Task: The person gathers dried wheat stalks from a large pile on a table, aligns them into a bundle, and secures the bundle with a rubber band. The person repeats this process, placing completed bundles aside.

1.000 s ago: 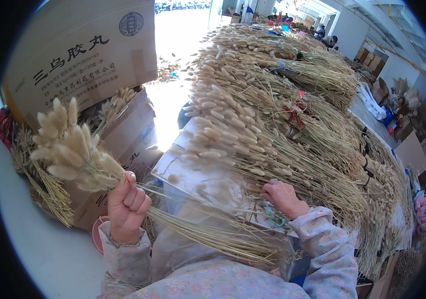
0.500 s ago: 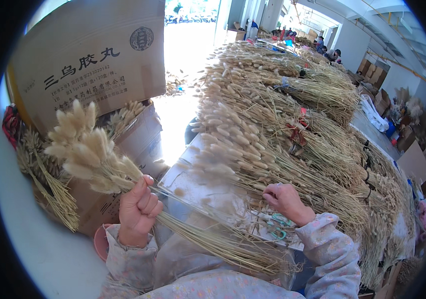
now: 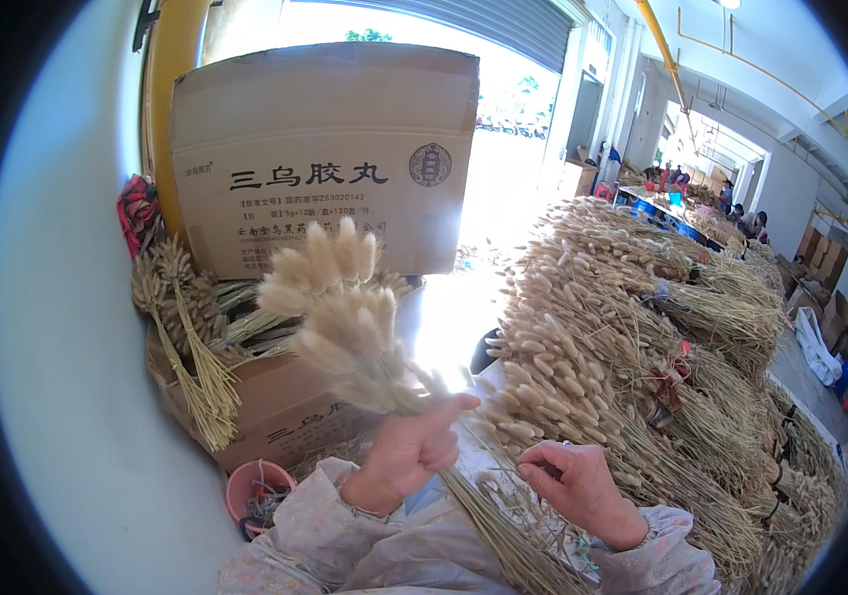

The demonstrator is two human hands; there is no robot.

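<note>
Since the earlier frame, the view has been turned leftward and levelled, and the bunch of grass (image 3: 345,327) has been brought up against the print of the big box (image 3: 315,119).

From the head camera, the stems of the bunch are seen gripped by the left hand (image 3: 404,456), its fingers folded around them and one fingertip stretched out to the right. Soft, fuzzy, egg-shaped heads are held up at far left; thin, straight straw stems are slanted down to near right. Close beside these stems, the right hand (image 3: 583,491) is held half curled, thumb and forefinger nearly together; whether anything is pinched cannot be told.

At right, a thick pile (image 3: 593,327) of similar furry heads and dry stalks is spread out. The big box is made of plain brown cardboard, printed with one row of large dark characters, smaller lines beneath and a round patterned emblem. Dark characters are also borne by the lower box (image 3: 275,397), filled with dried bundles (image 3: 201,347). Near left, a smooth pink bucket (image 3: 239,488) is placed.
</note>
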